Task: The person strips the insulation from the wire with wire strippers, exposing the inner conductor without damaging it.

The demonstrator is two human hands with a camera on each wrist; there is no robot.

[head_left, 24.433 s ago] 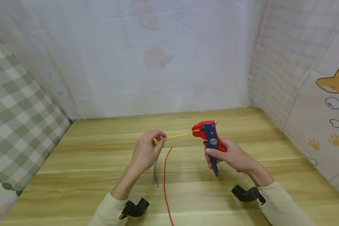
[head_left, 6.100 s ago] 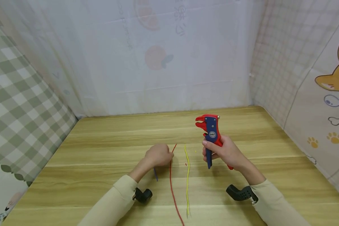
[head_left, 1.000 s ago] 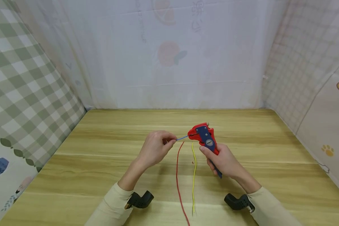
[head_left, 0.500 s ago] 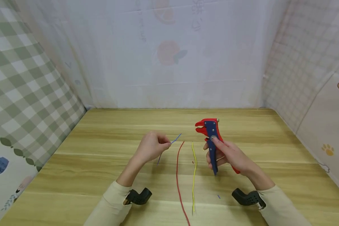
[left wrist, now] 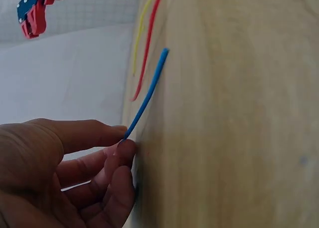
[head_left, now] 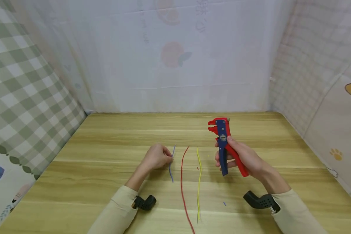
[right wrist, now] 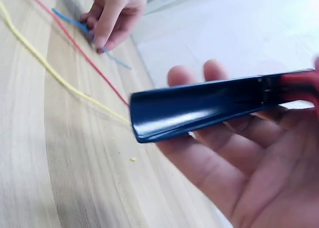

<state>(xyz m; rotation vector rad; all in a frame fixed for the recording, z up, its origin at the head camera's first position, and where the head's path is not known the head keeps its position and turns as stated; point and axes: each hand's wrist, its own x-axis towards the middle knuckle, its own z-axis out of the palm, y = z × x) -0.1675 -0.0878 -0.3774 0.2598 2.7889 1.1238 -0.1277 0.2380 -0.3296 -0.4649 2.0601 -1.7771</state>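
Observation:
Thumb and fingertips of my left hand (head_left: 158,157) pinch a short blue wire (head_left: 171,177) at the table, left of a longer red wire (head_left: 181,182). In the left wrist view, one length of the blue wire (left wrist: 149,93) sticks out beyond the fingers. To the right of the red wire lies a yellow wire (head_left: 199,182), its near tip greyish. My right hand (head_left: 247,159) holds a red and blue wire stripper (head_left: 223,148) upright above the table, its jaws apart and its handles spread. The right wrist view shows fingers curled round its blue handle (right wrist: 199,108).
Small offcuts lie on the wooden table (head_left: 111,136): a blue scrap (head_left: 224,203), a red bit (head_left: 197,168) and a yellow bit (head_left: 208,155). A pale cloth wall (head_left: 120,81) stands at the back, with cloth sides left and right.
The blue wire was in the stripper's jaws a second ago; it came out and was lowered beside the red wire. The stripper opened and rose. A blue scrap now lies on the table.

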